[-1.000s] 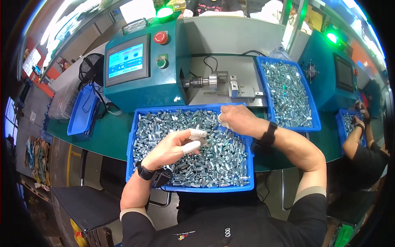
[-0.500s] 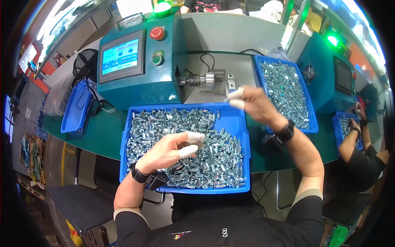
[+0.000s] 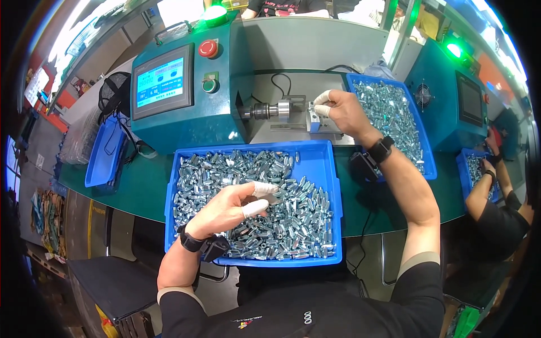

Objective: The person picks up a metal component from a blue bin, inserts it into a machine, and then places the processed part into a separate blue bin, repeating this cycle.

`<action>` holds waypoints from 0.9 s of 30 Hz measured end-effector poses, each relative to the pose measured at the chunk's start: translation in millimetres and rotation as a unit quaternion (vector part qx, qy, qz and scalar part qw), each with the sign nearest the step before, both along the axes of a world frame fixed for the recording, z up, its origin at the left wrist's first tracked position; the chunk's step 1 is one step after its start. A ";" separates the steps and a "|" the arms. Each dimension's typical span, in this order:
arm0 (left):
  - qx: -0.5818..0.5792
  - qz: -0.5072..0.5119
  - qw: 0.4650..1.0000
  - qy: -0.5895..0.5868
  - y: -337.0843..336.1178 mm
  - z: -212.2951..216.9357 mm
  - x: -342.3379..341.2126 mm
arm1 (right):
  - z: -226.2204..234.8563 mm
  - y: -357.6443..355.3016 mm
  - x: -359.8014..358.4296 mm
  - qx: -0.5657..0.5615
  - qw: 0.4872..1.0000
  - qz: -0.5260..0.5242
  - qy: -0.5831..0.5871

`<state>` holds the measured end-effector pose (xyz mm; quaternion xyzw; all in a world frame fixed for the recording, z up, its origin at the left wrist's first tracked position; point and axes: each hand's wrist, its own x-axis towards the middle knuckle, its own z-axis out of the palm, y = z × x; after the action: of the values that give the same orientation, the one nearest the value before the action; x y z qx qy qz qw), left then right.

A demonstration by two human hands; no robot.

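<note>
White-fingertipped, holds right hand [image 3: 348, 114] narrow at fixture [image 3: 313, 120], left hand [image 3: 220, 213] curled above blue tray [image 3: 314, 163] of remaining silver parts [image 3: 298, 225], with held items and progress unclear.

Digits and characters on the lit blue screen [image 3: 162, 84], lettering [image 3: 252, 322] on the black shirt [image 3: 344, 310]
</note>
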<state>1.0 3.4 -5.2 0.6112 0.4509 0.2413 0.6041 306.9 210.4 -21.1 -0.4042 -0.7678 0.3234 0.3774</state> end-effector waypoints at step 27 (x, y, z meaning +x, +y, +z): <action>0.033 -0.003 0.999 -0.007 -2.2 0.4 -2.0 | 6.9 -12.9 5.9 0.005 0.996 0.020 -0.088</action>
<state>-1.0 1.2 -4.9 0.6305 0.4368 0.2579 0.5875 312.8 197.5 -14.2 -0.4133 -0.8077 0.2902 0.3042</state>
